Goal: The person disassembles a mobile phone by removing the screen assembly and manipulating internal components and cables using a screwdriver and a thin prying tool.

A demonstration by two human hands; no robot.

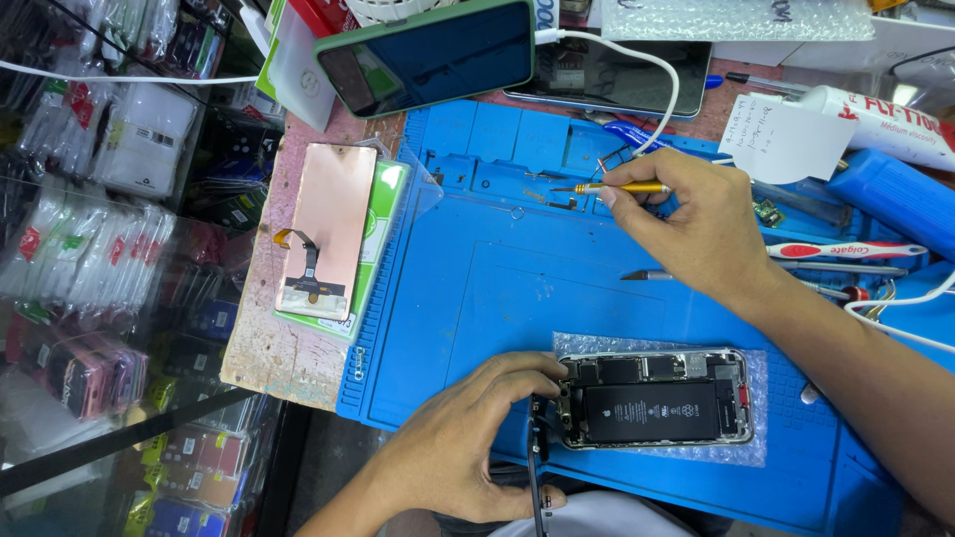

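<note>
bright even light, soft shadows

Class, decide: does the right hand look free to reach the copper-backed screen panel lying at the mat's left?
Probably yes: the right hand holds a yellow screwdriver, but only bare blue mat lies between it and the panel.

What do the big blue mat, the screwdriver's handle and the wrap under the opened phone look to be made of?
The blue work mat looks like matte silicone or rubber, with moulded ridges and compartments. The screwdriver in the right hand has a gold handle with a metallic sheen, probably metal. The sheet under the opened phone is clear bubble wrap, evidently plastic.
</note>
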